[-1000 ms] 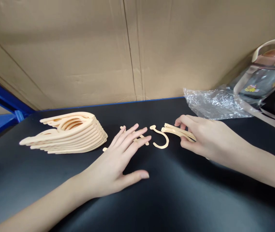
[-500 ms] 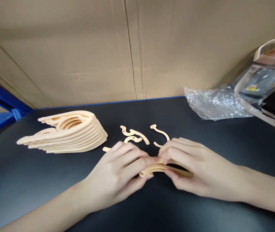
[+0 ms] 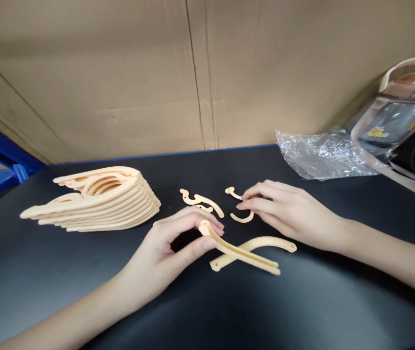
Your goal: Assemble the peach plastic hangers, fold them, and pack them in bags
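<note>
Between its thumb and fingers, my left hand (image 3: pixel 178 245) pinches one end of a beige, grooved, curved hanger arm (image 3: pixel 247 256), the other end slanting down to the right. Beneath it lies a second hanger arm (image 3: pixel 273 241) on the black table, the two crossing in view. My right hand (image 3: pixel 291 211) is closed at the fingertips on a beige hanger hook (image 3: pixel 243 218), which covers part of its curve. Small wavy beige pieces (image 3: pixel 207 201) lie just beyond my left hand, one partly hidden by it.
A stack of beige folded hangers (image 3: pixel 98 204) sits at the left of the black table (image 3: pixel 229 316). Crumpled clear plastic (image 3: pixel 320 153) and a strapped bottle (image 3: pixel 393 121) are at the back right. Cardboard (image 3: pixel 119 73) stands behind; a blue frame (image 3: pixel 3 150) is at left.
My right hand has let go of the hanger arms and moved up to the hook. One arm now lies on the table; the other is tilted up in my left hand.
</note>
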The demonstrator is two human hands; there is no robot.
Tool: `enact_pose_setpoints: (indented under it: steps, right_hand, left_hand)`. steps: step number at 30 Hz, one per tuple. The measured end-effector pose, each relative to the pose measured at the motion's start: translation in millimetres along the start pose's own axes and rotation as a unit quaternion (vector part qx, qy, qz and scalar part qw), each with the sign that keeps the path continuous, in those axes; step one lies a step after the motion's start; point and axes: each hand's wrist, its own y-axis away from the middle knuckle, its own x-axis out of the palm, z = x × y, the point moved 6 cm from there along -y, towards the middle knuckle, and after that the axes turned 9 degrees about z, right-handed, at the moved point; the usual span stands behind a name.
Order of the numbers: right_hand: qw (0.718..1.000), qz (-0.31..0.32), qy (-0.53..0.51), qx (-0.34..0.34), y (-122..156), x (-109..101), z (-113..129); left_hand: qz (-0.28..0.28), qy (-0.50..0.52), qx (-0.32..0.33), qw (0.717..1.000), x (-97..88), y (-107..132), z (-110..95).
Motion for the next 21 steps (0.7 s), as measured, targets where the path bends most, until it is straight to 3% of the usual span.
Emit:
enact_pose_setpoints:
  steps: [5, 11, 16, 21]
  right_hand:
    - [0.994, 0.020, 0.101, -0.031, 2.0, 6.4, -4.0]
    - [0.992, 0.014, 0.120, -0.045, 1.1, 7.1, 5.0]
    - [0.994, 0.005, 0.094, -0.049, -0.1, 4.3, 5.1]
    - [0.988, 0.021, 0.140, -0.055, 2.5, 1.2, -3.9]
  left_hand:
    - [-0.003, 0.164, -0.116, 0.980, 3.0, -2.9, 9.9]
    - [-0.015, 0.212, -0.194, 0.958, 6.9, -2.0, 22.2]
    - [-0.001, 0.265, -0.227, 0.937, 13.0, -1.0, 28.1]
    - [0.000, 0.232, -0.220, 0.947, 9.9, -0.8, 26.8]
